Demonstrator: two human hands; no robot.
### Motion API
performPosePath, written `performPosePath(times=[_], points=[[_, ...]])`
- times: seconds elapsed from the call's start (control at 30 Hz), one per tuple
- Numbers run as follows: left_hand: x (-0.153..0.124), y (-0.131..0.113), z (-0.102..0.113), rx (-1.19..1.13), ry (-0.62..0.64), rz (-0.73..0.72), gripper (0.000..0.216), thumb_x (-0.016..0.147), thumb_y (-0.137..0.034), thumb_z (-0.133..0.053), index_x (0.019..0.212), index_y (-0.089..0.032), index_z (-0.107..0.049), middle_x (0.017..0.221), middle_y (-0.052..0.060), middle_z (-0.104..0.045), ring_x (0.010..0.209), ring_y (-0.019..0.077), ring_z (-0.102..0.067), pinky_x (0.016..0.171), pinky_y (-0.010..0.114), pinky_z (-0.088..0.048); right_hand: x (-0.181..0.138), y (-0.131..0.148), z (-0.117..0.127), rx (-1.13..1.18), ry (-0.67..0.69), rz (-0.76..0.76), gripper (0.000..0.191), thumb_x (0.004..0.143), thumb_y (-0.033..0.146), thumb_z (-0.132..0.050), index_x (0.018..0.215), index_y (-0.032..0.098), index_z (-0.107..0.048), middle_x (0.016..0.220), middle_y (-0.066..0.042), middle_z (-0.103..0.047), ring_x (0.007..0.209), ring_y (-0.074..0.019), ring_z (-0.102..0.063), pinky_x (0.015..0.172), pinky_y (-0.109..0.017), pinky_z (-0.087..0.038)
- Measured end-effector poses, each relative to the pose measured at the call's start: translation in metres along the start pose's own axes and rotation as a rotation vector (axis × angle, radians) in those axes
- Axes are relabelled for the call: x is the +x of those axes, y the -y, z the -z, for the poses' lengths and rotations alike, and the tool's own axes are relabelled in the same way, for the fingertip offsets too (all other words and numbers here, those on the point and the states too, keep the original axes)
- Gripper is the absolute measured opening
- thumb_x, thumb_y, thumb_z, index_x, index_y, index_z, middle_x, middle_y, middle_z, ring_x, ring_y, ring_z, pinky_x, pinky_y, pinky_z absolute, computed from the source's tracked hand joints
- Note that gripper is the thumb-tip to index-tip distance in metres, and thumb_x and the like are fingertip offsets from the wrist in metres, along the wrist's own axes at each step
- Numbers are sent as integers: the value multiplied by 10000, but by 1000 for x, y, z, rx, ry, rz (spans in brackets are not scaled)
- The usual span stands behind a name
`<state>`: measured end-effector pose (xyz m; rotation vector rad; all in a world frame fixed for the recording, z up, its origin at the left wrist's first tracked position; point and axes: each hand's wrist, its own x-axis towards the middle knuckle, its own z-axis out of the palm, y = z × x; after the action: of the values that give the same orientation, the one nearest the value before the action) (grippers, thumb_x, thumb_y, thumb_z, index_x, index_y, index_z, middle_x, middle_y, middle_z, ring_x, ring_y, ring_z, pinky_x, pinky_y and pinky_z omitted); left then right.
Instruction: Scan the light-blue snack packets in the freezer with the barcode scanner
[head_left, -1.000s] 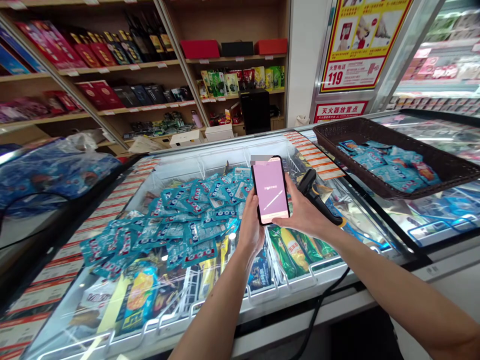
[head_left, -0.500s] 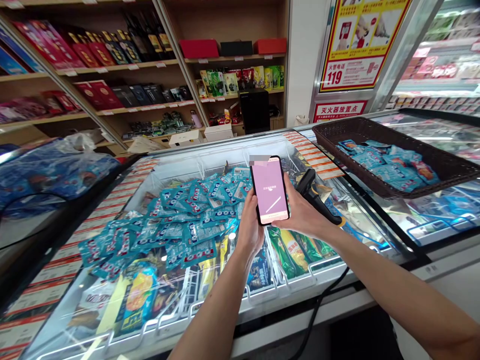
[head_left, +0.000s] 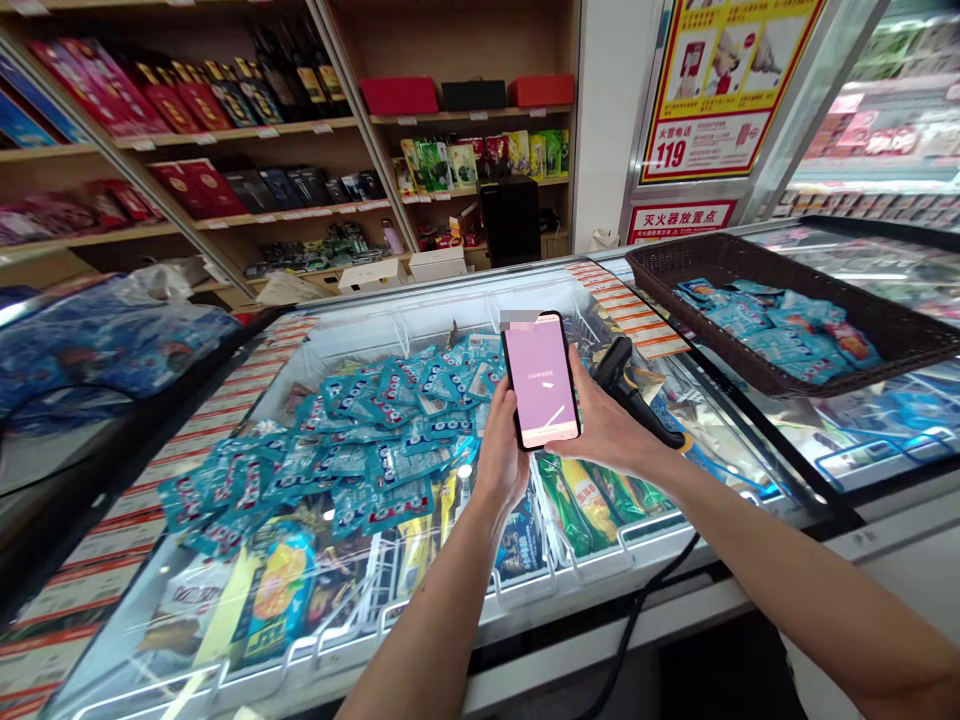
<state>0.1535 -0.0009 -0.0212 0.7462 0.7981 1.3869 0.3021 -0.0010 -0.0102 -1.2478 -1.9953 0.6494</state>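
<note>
A smartphone [head_left: 541, 380] with a pale purple screen is held upright over the glass top of a chest freezer [head_left: 525, 592]. My left hand [head_left: 501, 450] grips its left edge, and my right hand [head_left: 606, 420] grips its right edge, with the thumb along the bottom. Left of the phone, many small blue snack packets [head_left: 405, 462] lie heaped on the glass. Just beyond my right hand rests a black barcode scanner [head_left: 637, 400], partly covered by the hand. Its cable runs down over the freezer's front edge.
A dark brown woven basket [head_left: 911, 345] with blue packets stands on the right. Plastic-wrapped blue goods [head_left: 112, 340] sit at the left. Orange-and-white price labels [head_left: 630, 310] line the freezer edges. Behind are wooden shelves [head_left: 247, 215] with boxes and bottles, and a fire-safety poster [head_left: 705, 140].
Small white shapes on the phone's purple screen have shifted slightly. Both hands keep the same grip, and the packets, scanner and basket stay put.
</note>
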Motion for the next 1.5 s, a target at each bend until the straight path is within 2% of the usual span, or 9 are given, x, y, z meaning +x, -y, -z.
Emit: performPosePath(times=[0.1,0.47,0.6,0.67,0.8,0.87,1.0,1.23,1.5], points=[[0,-1,-1,6,-7,6,452,880,-408,-577,1321,-319,-532,1303,4,-622,1089,193,-622,809,280,-519,0,-2,-1,15,-4,13,1306,643,300,-758,1520,243,208,1576,-151,-261,1366,-320,-400,1055,-483,-405],[0,0,-1,25,6,4,442,887,-415,-563,1318,-321,-528,1301,8,-620,1123,202,-607,828,287,-520,-1,1,1,-2,8,-10,1278,661,307,-738,1523,227,202,1602,-170,-179,1382,-325,-380,1067,-487,-390],[0,0,-1,12,8,0,444,880,-410,-577,1313,-322,-532,1305,5,-619,1112,189,-616,849,282,-517,0,-1,0,25,-9,-43,1223,669,318,-741,1547,245,108,1571,-159,-274,1333,-331,-448,1021,-488,-438],[0,1,-1,3,14,2,447,874,-413,-584,1307,-314,-537,1308,11,-619,1097,192,-626,853,293,-519,1,-3,-1,58,-65,-52,1073,737,335,-695,1552,245,-4,1512,-145,-393,1290,-312,-500,992,-482,-464],[1,5,-1,-26,2,11,467,845,-417,-626,1287,-292,-542,1306,17,-623,1098,198,-633,870,303,-519,3,-4,2,151,-181,-59,559,939,355,-416,1459,206,-278,1252,-125,-639,1097,-254,-639,915,-448,-514],[2,8,0,-23,-9,27,477,829,-427,-646,1274,-290,-545,1275,19,-641,1085,200,-641,861,299,-523,3,-3,4,207,-175,-85,488,957,376,-375,1413,209,-327,1193,-124,-667,999,-242,-674,816,-412,-555],[3,9,2,-24,-7,36,496,811,-448,-660,1262,-279,-544,1241,35,-657,1080,214,-646,846,301,-529,2,-1,6,270,-151,-126,511,932,412,-435,1398,229,-331,1201,-120,-662,923,-231,-689,689,-364,-581],[2,8,2,-21,20,28,490,823,-452,-644,1263,-269,-533,1259,47,-642,1115,216,-628,836,289,-527,4,-4,3,222,-173,-125,550,900,380,-493,1404,208,-357,1166,-103,-682,893,-223,-689,736,-377,-577],[0,9,0,-27,30,51,486,826,-457,-639,1269,-289,-531,1269,36,-635,1136,214,-615,835,287,-528,4,-3,4,209,-212,-147,568,872,432,-550,1385,223,-420,1154,-101,-686,945,-252,-678,753,-410,-576]])
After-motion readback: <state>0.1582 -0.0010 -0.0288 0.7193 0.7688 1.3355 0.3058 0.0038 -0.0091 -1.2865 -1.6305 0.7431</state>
